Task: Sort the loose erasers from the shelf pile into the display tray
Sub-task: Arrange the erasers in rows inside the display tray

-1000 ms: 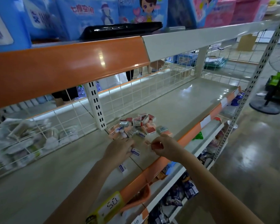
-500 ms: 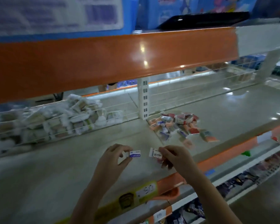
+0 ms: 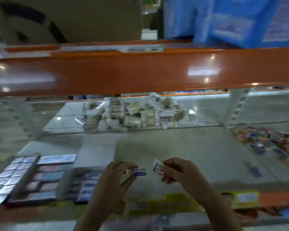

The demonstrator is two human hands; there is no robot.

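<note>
While both hands hover over the pale shelf (image 3: 198,157), the left hand (image 3: 114,179) pinches a blue-labelled eraser (image 3: 140,173) between thumb and fingertips, and the right hand (image 3: 182,174) pinches a white eraser (image 3: 158,167) the same way. Loose eraser pile (image 3: 267,142) lies on the shelf far right, well apart from the hands. Display tray (image 3: 33,180) sits at the left front of the shelf, its rows partly filled, blurred. Orange shelf edge (image 3: 140,72) runs overhead. Wire basket (image 3: 137,114) of pale packets stands at the back. Yellow price strip (image 3: 157,205) runs along the front edge.
</note>
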